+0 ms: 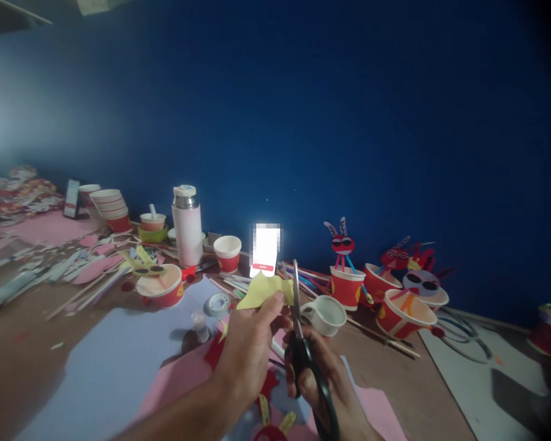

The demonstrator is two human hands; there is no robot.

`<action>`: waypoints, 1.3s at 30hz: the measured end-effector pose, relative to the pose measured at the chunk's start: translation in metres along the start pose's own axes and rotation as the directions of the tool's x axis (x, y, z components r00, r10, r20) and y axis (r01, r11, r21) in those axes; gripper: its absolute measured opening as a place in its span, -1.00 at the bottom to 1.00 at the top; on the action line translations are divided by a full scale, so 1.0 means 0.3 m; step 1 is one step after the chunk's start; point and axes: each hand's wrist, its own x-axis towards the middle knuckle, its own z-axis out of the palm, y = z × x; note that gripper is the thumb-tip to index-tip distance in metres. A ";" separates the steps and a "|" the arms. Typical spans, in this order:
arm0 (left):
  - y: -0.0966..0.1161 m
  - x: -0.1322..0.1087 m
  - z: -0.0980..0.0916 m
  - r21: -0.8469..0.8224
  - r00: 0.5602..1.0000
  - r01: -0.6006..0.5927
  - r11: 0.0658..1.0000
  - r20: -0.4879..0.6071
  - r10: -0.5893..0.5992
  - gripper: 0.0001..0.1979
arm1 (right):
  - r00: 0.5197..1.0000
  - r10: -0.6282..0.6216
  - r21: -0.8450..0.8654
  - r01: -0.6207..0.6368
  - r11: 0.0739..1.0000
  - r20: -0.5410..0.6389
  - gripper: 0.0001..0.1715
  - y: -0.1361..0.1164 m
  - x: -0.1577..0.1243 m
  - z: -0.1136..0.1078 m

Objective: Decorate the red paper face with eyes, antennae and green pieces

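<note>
My left hand (252, 343) pinches a piece of yellow paper (262, 291) between thumb and fingers, holding it up over the table. In my right hand (324, 373) is a pair of scissors (303, 346) with black handles, its blades pointing upward at the paper's right edge. Whether the blades touch the paper I cannot tell. Below my hands lie sheets of pink paper (177, 383) and light blue paper (119, 343), with red and yellow cut pieces (269, 387) on them. A white cup with a handle (329, 315) stands just beyond my right hand.
A lit phone (265, 248) leans upright behind the yellow paper. Red paper cups with paper figures (348, 285) stand at right, another (161, 286) at left. A thermos (187, 226), stacked cups (111, 209) and paper strips (87, 269) fill the left. A blue wall (275, 122) rises behind.
</note>
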 end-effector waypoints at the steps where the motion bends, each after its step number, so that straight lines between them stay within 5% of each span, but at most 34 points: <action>1: -0.001 0.002 -0.001 0.003 1.000 -0.008 1.000 0.007 0.008 -0.80 | 1.000 0.003 -0.002 -0.003 1.000 0.001 -0.50 0.002 0.001 0.000; 33: 0.003 0.010 -0.001 -0.071 0.992 -0.005 0.997 0.129 0.014 -0.87 | 0.990 0.077 -0.045 -0.082 0.996 -0.115 -0.50 -0.042 0.000 0.052; 39: 0.008 0.020 -0.011 -0.031 0.997 -0.018 0.999 0.076 0.020 -0.90 | 0.991 0.026 -0.094 -0.039 0.995 -0.133 -0.55 -0.048 0.013 0.035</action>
